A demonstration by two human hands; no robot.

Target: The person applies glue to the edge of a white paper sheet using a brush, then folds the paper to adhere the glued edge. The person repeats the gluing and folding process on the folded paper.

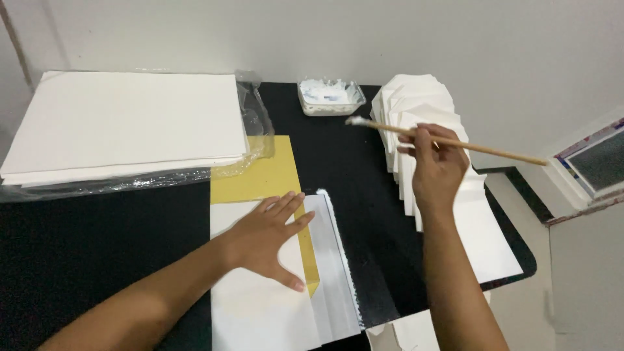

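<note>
Left hand pressing flat, fingers spread, on white sheet; right hand, at 2 o'clock, fingers pinching wooden brush.

Matt white paper sheets lie over a mustard-yellow card on a glossy black tabletop; a bare wooden-handled brush, clear crinkled plastic wrap and a translucent plastic tub surround them.

Black table: stack of white sheets in clear plastic laid rear left, yellow board centre, glue tray rear, folded white papers fanned right.
</note>
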